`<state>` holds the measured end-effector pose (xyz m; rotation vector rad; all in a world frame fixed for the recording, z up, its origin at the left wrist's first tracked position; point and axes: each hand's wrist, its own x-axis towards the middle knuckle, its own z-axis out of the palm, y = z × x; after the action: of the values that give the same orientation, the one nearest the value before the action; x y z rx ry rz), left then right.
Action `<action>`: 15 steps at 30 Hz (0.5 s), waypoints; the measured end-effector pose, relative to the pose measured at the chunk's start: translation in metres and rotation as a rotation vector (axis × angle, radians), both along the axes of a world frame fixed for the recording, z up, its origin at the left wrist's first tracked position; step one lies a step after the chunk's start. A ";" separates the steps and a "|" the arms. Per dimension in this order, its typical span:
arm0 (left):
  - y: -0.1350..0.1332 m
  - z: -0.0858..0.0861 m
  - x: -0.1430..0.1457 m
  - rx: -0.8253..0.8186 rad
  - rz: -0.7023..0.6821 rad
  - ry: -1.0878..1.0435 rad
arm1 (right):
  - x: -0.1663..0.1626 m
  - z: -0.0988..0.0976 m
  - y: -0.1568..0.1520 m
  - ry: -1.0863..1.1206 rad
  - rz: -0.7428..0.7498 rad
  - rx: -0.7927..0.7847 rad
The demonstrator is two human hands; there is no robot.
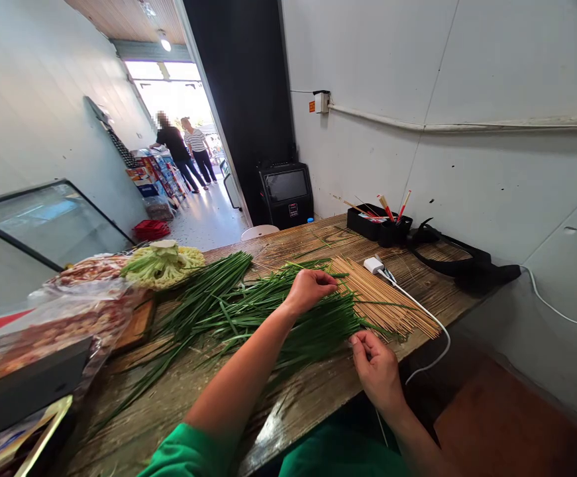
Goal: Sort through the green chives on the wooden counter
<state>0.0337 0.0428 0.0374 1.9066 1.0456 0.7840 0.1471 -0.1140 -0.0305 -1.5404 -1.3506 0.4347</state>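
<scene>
Long green garlic chives point(268, 298) lie in loose bunches across the wooden table. Over the bunch nearest the skewers is my left hand point(312, 289), its fingers curled together at the chive ends; what they pinch, if anything, is hidden. My right hand point(378, 368) is at the table's front edge, thumb and fingers closed by the tips of the nearer chives point(318, 331). I cannot make out what sits between those fingertips. Beyond both hands a spread of thin bamboo skewers point(382, 298) lies on the table, with a few stray chives across it.
A white charger point(373, 265) with its cable lies beside the skewers. Black holders point(364, 222) and a black strap point(462, 262) are farther back. Cauliflower point(163, 265) and bagged meat point(69, 324) occupy the left. A black speaker point(286, 192) stands behind the table. Two people are near the doorway.
</scene>
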 end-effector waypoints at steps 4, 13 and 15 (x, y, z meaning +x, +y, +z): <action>0.000 0.000 0.000 0.006 0.004 0.001 | 0.000 -0.001 0.000 0.007 0.000 -0.010; -0.001 0.001 0.000 0.037 0.006 0.018 | 0.001 -0.002 0.000 0.007 -0.004 0.000; -0.002 0.002 0.001 0.033 0.018 0.017 | 0.001 -0.002 0.001 0.009 -0.006 -0.002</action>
<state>0.0343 0.0408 0.0395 1.9378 1.0674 0.8007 0.1482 -0.1133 -0.0324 -1.5426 -1.3385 0.4388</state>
